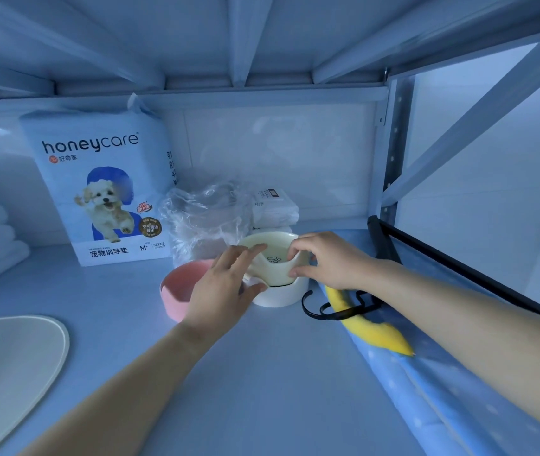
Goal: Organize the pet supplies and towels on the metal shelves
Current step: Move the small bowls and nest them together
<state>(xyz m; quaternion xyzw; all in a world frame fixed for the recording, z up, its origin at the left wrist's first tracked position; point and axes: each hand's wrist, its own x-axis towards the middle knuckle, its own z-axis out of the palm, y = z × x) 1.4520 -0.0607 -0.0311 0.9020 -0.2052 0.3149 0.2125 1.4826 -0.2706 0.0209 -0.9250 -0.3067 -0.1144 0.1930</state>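
The metal shelf [137, 373] is offering open room toward its near edge, while the training-pad pack [97, 185] and the crinkled plastic bag [202, 215] are crowding the back. The cream bowl [275, 255] is sitting tilted in the white bowl [278, 296], just beside the pink bowl [176, 291]. The right hand [331, 261] is pinching its rim. The left hand [222, 287] is resting straight fingers on the opposite rim (steadying, not gripping). Levelling it before lowering should be seating it squarely, clear of the black hook [314, 311].

pad pack [97, 189]: "honeycare" | "宠物训导垫" | "M+" | "38PCS"
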